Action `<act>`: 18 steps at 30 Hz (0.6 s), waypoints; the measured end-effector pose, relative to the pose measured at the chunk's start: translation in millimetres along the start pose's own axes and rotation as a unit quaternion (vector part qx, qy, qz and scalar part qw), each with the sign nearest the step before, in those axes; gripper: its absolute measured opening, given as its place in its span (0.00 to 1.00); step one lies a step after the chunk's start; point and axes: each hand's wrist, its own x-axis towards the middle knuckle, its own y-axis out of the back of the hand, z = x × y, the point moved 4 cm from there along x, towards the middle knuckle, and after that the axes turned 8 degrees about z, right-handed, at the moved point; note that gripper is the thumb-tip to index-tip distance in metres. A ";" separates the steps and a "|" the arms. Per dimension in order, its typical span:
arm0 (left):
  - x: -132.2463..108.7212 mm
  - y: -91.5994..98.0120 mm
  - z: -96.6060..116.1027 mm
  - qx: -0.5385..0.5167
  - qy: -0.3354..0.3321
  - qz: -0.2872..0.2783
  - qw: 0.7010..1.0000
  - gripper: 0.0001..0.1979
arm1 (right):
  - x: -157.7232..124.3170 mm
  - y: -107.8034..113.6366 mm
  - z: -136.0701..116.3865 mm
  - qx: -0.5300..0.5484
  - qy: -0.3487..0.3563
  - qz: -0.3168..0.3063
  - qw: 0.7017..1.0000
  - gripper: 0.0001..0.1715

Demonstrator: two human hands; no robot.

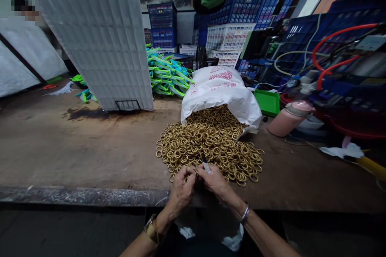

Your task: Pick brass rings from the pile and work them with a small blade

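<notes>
L hand [182, 188] & R hand [214, 181] are pinching fingertips tog. nr worktop's [90, 148] front edge, can't tell on what; R's holding dark-tipped tool [205, 164]. Rings [199, 140] are lying just beyond, prob. for quick reach.

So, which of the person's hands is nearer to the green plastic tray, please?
Right. The right hand is at the near edge of the brass-coloured ring pile, in front of the green plastic tray and to its left; the left hand is even farther left.
</notes>
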 end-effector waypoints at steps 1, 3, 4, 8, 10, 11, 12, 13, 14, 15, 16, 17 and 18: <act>-0.4 -0.4 -2.3 -0.015 0.030 -0.006 0.999 0.08 | 0.6 0.2 -1.2 -0.012 0.013 0.003 1.000 0.14; -1.6 -1.9 -7.3 -0.043 0.087 -0.023 0.995 0.10 | 1.0 1.0 -4.7 -0.037 0.033 0.007 0.999 0.14; -2.3 -2.6 -9.6 -0.057 0.109 -0.033 0.992 0.11 | 0.8 1.4 -6.8 -0.050 0.041 0.008 0.998 0.14; -4.1 -3.1 -13.6 -0.098 0.140 -0.058 0.984 0.13 | -1.8 0.1 -11.7 -0.077 0.060 -0.004 0.995 0.14; -4.8 -2.2 -12.7 -0.114 0.138 -0.059 0.982 0.13 | -2.6 -2.2 -10.3 -0.063 0.060 -0.019 0.996 0.14; -5.4 -1.9 -11.9 -0.124 0.138 -0.060 0.981 0.13 | -2.7 -3.4 -8.9 -0.053 0.060 -0.026 0.996 0.14; -6.1 -1.7 -11.1 -0.135 0.140 -0.060 0.979 0.13 | -2.5 -4.2 -7.4 -0.043 0.060 -0.030 0.997 0.15; -6.9 -1.4 -10.3 -0.146 0.144 -0.059 0.977 0.13 | -2.2 -4.8 -5.9 -0.037 0.061 -0.032 0.997 0.15; -7.7 -1.3 -9.4 -0.157 0.147 -0.059 0.975 0.13 | -1.8 -5.0 -4.7 -0.033 0.061 -0.032 0.997 0.15; -8.6 -1.1 -8.4 -0.167 0.149 -0.059 0.973 0.13 | -1.6 -5.2 -3.9 -0.031 0.062 -0.032 0.997 0.15; -9.4 -0.9 -7.2 -0.178 0.149 -0.059 0.971 0.13 | -1.6 -5.1 -3.7 -0.030 0.063 -0.032 0.997 0.15; -10.1 -0.6 -6.0 -0.188 0.149 -0.059 0.969 0.13 | -1.8 -5.0 -3.9 -0.029 0.063 -0.031 0.997 0.15; -10.8 -0.3 -4.8 -0.199 0.150 -0.062 0.967 0.13 | -2.3 -4.9 -4.6 -0.027 0.062 -0.031 0.997 0.14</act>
